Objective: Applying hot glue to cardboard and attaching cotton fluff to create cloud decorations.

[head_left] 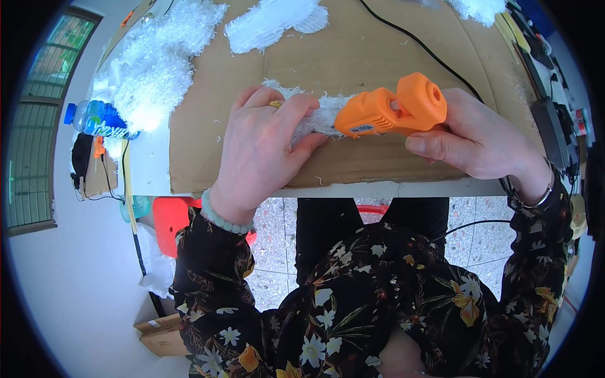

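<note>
In my right hand (488, 135) I grip an orange hot glue gun (372, 113) by its handle, with its front end over a white fuzzy strip (334, 104). My left hand (261, 135) is bent around the left part of that strip, thumb and index finger pinching it against the cardboard (252, 75). The gun's nozzle tip is hidden behind its orange body. Where the gun meets the strip, I cannot make out any glue.
A large heap of white shredded tinsel (151, 69) lies at the left, beside a bottle with a blue label (104, 120). White fuzzy pieces (271, 22) lie at the far side. A black cord (428, 47) crosses the cardboard. A red stool (170, 223) stands below the table.
</note>
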`<act>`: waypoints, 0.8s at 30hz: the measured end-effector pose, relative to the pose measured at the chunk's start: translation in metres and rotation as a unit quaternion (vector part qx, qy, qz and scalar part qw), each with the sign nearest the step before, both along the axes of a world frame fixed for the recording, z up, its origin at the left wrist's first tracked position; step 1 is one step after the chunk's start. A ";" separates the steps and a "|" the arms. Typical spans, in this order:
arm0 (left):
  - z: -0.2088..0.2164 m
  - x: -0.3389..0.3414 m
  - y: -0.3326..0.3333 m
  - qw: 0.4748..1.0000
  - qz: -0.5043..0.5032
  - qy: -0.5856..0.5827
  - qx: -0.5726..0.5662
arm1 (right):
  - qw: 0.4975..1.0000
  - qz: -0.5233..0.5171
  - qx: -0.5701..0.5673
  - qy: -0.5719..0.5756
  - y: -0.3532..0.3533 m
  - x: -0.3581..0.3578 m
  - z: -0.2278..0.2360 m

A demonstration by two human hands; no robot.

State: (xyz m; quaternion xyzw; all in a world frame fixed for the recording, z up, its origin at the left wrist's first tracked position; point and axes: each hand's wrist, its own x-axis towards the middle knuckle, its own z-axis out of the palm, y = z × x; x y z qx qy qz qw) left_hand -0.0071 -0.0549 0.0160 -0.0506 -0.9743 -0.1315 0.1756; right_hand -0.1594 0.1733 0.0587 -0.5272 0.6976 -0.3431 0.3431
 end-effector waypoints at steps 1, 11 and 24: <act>-0.001 -0.001 0.000 1.000 -0.001 0.000 0.000 | 1.000 -0.001 0.000 0.000 -0.001 0.000 -0.001; 0.000 -0.001 0.000 1.000 -0.006 0.011 -0.011 | 1.000 0.002 -0.005 0.014 0.006 -0.005 -0.001; 0.008 0.003 0.008 0.997 -0.029 0.018 -0.067 | 0.973 -0.103 -0.066 -0.194 0.036 0.001 -0.019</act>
